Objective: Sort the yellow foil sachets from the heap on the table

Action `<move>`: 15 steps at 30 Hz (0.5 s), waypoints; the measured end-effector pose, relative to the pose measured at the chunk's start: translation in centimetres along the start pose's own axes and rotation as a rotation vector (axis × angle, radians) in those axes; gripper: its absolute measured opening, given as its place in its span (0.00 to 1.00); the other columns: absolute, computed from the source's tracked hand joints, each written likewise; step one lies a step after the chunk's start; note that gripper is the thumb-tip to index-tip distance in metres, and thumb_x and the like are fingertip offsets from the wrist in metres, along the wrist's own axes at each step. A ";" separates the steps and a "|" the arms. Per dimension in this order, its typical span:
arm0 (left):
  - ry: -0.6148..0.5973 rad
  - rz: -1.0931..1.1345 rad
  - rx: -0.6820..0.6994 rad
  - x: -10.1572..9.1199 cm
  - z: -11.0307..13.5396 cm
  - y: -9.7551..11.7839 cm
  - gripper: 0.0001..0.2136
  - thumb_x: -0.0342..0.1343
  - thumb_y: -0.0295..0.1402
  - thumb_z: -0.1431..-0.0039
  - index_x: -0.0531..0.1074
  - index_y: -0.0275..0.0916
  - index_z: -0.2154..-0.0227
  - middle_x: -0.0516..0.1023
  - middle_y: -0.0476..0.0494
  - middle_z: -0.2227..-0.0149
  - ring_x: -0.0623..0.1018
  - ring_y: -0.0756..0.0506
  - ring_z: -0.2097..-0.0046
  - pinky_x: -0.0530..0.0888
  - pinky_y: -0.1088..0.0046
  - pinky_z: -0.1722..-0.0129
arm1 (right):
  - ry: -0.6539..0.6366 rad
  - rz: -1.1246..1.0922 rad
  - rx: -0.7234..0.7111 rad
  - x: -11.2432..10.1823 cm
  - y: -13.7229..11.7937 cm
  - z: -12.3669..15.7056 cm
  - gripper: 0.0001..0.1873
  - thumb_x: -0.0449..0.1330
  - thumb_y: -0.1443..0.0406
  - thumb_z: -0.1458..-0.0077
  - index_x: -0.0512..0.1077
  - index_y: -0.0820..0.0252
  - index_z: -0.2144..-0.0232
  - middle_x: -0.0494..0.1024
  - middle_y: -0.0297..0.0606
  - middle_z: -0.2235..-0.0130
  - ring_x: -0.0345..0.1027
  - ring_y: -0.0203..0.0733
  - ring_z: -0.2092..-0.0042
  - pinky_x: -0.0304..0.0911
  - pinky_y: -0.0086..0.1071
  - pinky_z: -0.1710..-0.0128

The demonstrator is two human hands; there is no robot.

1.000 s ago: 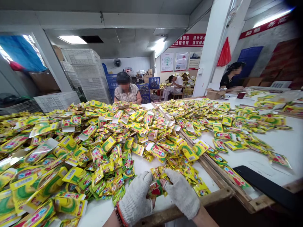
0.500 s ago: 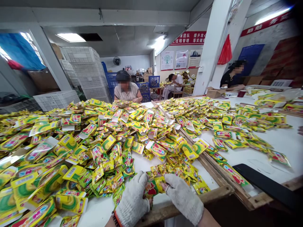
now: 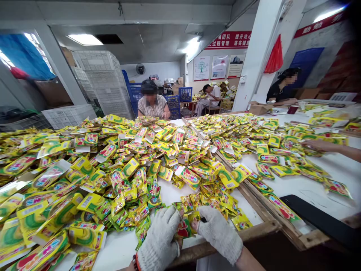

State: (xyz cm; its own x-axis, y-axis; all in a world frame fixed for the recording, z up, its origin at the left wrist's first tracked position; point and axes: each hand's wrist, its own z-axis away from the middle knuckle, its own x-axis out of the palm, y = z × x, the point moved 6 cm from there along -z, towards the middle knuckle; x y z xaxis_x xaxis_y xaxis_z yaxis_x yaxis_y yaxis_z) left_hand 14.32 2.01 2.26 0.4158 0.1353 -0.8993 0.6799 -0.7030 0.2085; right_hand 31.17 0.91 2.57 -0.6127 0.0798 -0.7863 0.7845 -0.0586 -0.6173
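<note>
My left hand (image 3: 160,238), in a white knit glove with bare fingertips, curls around the left side of a small green, red and yellow packet (image 3: 184,228) at the table's front edge. My right hand (image 3: 220,234), gloved likewise, pinches at the packet's yellow right side; its fingertips are partly hidden. Just beyond my hands lies a heap of small yellow packets (image 3: 222,205). Another heap of small green and yellow packets (image 3: 132,214) is left of them. Flat yellow cartons (image 3: 90,201), several with white flaps showing, are piled on the left and behind.
A wooden strip (image 3: 254,199) divides the white table (image 3: 113,248). A black phone-like slab (image 3: 316,214) juts in at the right. A co-worker's arm (image 3: 332,146) reaches over cartons there. Another person (image 3: 152,103) sits across the table. White crates (image 3: 101,82) are stacked behind.
The co-worker's arm at the right has come in over the cartons. My hands stay nearly in place around the packet, the right thumb shifted slightly. The view has turned a little.
</note>
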 end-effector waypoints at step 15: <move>-0.098 0.008 -0.094 0.9 0.6 0.2 0.30 0.57 0.24 0.57 0.70 0.42 0.45 0.75 0.36 0.46 0.74 0.35 0.46 0.72 0.55 0.45 | -0.619 -0.846 0.049 3.1 -2.0 2.9 0.24 0.58 0.45 0.50 0.68 0.61 0.70 0.67 0.27 0.81 0.59 0.29 0.86 0.49 0.22 0.86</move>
State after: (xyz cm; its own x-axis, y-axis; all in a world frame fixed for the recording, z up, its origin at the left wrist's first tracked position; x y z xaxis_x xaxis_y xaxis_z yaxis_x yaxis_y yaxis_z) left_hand 14.45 1.55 1.21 0.3640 0.0580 -0.9296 0.7320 -0.6349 0.2470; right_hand 27.45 -1.60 1.33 -0.9122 -0.4082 0.0346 0.0809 -0.2624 -0.9616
